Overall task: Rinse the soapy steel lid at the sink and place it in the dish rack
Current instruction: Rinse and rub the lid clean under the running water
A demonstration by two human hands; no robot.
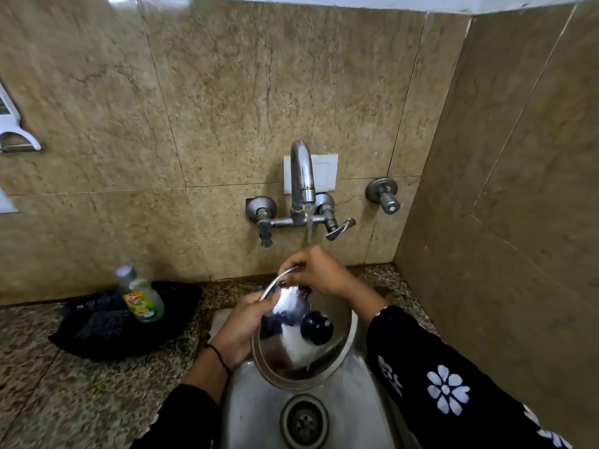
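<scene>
The wall (227, 108) of tan stone tiles fills the upper frame. At 6 o'clock lies the steel sink (252, 413), its drain (304, 422) at the bottom. Over it the lid (291, 348) tilts, black knob (317, 328) facing the camera, under water running from the tap (302, 176) at 12. The left hand (240, 325) grips the lid's rim at 9 o'clock; the right hand (319, 270) pinches the rim at 12. A soap bottle (141, 294) stands on a black cloth (107, 325) at 9.
</scene>
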